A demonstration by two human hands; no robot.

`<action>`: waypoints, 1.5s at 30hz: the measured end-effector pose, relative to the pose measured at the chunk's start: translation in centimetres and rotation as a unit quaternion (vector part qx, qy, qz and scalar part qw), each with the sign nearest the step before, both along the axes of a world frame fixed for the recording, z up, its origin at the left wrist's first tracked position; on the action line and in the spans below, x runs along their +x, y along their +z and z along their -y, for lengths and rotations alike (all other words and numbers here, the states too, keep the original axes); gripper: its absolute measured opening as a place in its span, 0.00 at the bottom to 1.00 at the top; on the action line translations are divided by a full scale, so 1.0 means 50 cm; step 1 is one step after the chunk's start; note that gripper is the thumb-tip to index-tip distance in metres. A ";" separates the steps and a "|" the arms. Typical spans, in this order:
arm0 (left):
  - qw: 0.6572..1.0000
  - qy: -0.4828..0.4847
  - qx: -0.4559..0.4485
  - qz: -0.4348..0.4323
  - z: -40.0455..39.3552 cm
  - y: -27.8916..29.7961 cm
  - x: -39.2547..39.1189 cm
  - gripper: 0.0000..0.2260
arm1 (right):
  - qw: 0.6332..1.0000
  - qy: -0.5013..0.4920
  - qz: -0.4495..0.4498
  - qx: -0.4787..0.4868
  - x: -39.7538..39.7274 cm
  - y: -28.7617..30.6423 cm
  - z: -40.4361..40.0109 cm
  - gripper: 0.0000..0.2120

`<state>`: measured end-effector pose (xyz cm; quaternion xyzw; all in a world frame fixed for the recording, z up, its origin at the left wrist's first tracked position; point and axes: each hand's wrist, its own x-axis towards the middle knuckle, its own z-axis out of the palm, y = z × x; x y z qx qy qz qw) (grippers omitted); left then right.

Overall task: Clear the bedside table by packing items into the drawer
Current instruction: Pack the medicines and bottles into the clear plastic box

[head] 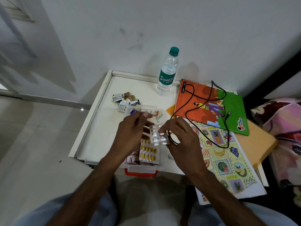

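The white bedside table (104, 128) with a raised rim stands against the wall. On it: an upright water bottle (167, 74) at the back, small sachets (125, 101) left of centre, a clear plastic box (145, 167) at the front edge, and an orange-green book (231, 110) beside a fruit-patterned sheet (228, 162) on the right

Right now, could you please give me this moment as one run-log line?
left hand: holding pill strip | right hand: pinching same strip | below: open plastic box | water bottle: upright
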<state>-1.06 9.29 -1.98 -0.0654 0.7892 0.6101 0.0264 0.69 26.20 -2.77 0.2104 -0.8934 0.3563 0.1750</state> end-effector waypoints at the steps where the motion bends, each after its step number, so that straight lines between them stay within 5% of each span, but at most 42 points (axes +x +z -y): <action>1: 0.995 -0.015 0.079 0.055 0.002 0.005 0.001 0.11 | 1.000 -0.009 -0.012 0.022 -0.002 -0.001 0.000 0.10; 4: 0.992 0.004 0.099 0.082 0.010 -0.009 -0.002 0.11 | 0.998 0.016 0.032 0.058 -0.003 -0.007 -0.001 0.12; 8: 0.999 -0.005 -0.046 0.022 0.010 -0.026 -0.010 0.13 | 0.993 -0.039 0.089 -0.059 -0.010 0.000 -0.023 0.16; 13: 0.995 -0.038 -0.090 0.036 -0.024 -0.055 0.000 0.13 | 0.972 -0.082 0.166 -0.144 -0.019 -0.002 -0.043 0.13; 15: 0.992 -0.038 -0.115 0.034 -0.032 -0.065 0.002 0.13 | 0.973 -0.076 0.170 -0.138 -0.018 -0.005 -0.042 0.14; 19: 0.953 -0.031 -0.300 -0.013 -0.025 -0.069 0.012 0.14 | 0.968 -0.039 0.217 -0.122 -0.020 -0.021 -0.037 0.14; 22: 0.941 -0.051 -0.333 -0.002 -0.023 -0.066 0.013 0.14 | 0.972 -0.021 0.220 -0.079 -0.018 -0.034 -0.029 0.12; 32: 0.949 -0.061 -0.308 -0.014 -0.003 -0.049 0.010 0.16 | 0.970 -0.023 0.223 -0.098 -0.023 -0.037 -0.022 0.12; 37: 0.970 0.109 -0.186 -0.115 0.074 -0.009 -0.029 0.11 | 0.978 -0.036 0.184 -0.092 -0.039 -0.009 -0.022 0.09; 41: 0.984 0.140 -0.111 0.003 0.135 -0.016 -0.072 0.11 | 0.978 -0.022 0.189 -0.085 -0.124 0.036 0.026 0.07; 45: 0.987 0.148 -0.028 0.058 0.134 -0.028 -0.096 0.08 | 0.964 0.004 0.266 0.020 -0.282 0.044 0.129 0.10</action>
